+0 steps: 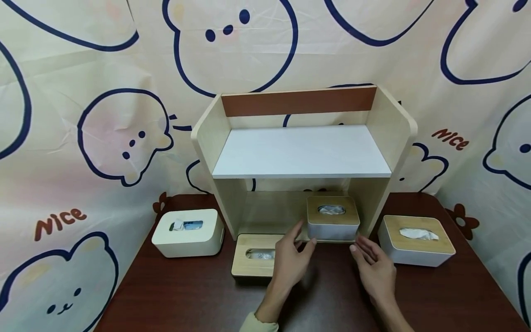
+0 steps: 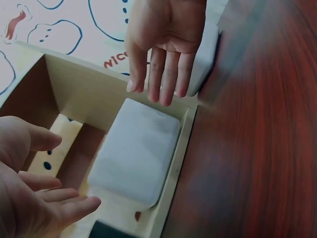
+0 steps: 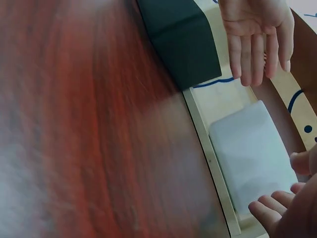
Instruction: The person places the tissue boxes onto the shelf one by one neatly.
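A tissue box (image 1: 338,230) with a grey-white body and a wooden lid sits at the right of the shelf unit's lower level. My left hand (image 1: 290,258) is at its left front corner, fingers spread and relaxed. On the other side, my right hand (image 1: 376,272) hovers by the front right corner, fingers extended. Both wrist views show the box's pale side (image 2: 138,153) between the two hands, with nothing gripped. A black tissue box (image 3: 185,49) with a wooden lid (image 1: 244,267) stands before the shelf, partly hidden by my left hand.
A white tissue box (image 1: 188,235) stands left of the shelf unit (image 1: 383,184). To its right is another wooden-lidded tissue box (image 1: 419,249). All stand on a dark red-brown table (image 1: 186,295), with a cartoon-printed cloth (image 1: 50,115) behind.
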The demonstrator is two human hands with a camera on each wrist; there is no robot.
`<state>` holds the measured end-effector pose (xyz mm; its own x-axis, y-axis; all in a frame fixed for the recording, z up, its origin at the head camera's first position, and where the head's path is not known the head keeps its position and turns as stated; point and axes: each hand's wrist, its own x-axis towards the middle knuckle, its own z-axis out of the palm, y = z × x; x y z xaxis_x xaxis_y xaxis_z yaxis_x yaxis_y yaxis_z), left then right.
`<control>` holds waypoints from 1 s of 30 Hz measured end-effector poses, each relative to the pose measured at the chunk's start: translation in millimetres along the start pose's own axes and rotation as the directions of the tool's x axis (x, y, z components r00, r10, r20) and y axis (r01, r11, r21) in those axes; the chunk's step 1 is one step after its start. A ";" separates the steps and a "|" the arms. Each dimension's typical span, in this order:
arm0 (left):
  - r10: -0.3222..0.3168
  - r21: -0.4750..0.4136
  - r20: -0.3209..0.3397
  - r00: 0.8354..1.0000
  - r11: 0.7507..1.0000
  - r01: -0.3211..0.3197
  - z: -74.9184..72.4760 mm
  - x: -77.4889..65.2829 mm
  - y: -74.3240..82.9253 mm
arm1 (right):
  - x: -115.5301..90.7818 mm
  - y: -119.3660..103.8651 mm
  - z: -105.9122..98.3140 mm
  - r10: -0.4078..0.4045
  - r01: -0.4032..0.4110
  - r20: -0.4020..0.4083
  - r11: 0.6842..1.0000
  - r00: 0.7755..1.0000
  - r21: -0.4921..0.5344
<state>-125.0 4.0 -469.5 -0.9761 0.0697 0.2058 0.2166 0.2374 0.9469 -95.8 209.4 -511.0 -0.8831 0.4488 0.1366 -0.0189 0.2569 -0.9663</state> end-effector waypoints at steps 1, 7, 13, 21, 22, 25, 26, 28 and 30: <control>-0.007 0.004 0.009 1.000 1.000 0.007 -3.6 -1.2 0.8 | -1.8 -0.1 0.6 0.004 -0.004 0.021 1.000 1.000 0.004; -0.026 0.007 0.041 0.999 1.000 0.026 -25.9 -7.7 1.9 | -12.1 -3.9 5.5 -0.004 -0.001 0.165 1.000 0.986 0.031; -0.037 -0.012 0.047 0.998 0.999 0.038 -46.5 -15.4 -1.4 | -20.2 -7.7 8.7 0.016 -0.007 0.276 0.999 0.961 -0.035; -0.023 -0.011 0.018 1.000 1.000 0.023 -70.2 -24.4 -4.2 | -26.5 -12.5 18.9 0.079 -0.074 0.357 0.997 0.931 -0.027; -0.024 -0.003 0.011 1.000 1.000 0.024 -73.3 -25.6 -4.6 | -27.3 -13.1 20.8 0.081 -0.077 0.362 0.997 0.929 -0.025; -0.029 0.017 -0.011 1.000 0.999 0.030 -82.9 -29.7 -6.6 | -30.9 -15.3 27.3 0.080 -0.080 0.381 0.997 0.921 -0.014; -0.032 0.030 -0.022 0.999 0.999 0.032 -86.2 -31.0 -7.4 | -32.2 -15.9 29.6 0.076 -0.080 0.387 0.997 0.919 -0.007; -0.034 0.060 -0.051 0.998 0.997 0.037 -92.8 -34.0 -9.1 | -34.9 -17.2 34.4 0.063 -0.072 0.399 0.997 0.915 0.010; -0.034 0.100 -0.081 0.996 0.994 0.042 -99.4 -37.1 -10.9 | -38.0 -18.5 38.6 0.047 -0.065 0.408 0.997 0.912 0.031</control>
<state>-92.9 -97.5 -462.9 -0.9811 -0.0170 0.1930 0.1762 0.3358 0.9253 -79.9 154.6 -506.8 -0.9974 0.0715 -0.0099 0.0241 0.2004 -0.9794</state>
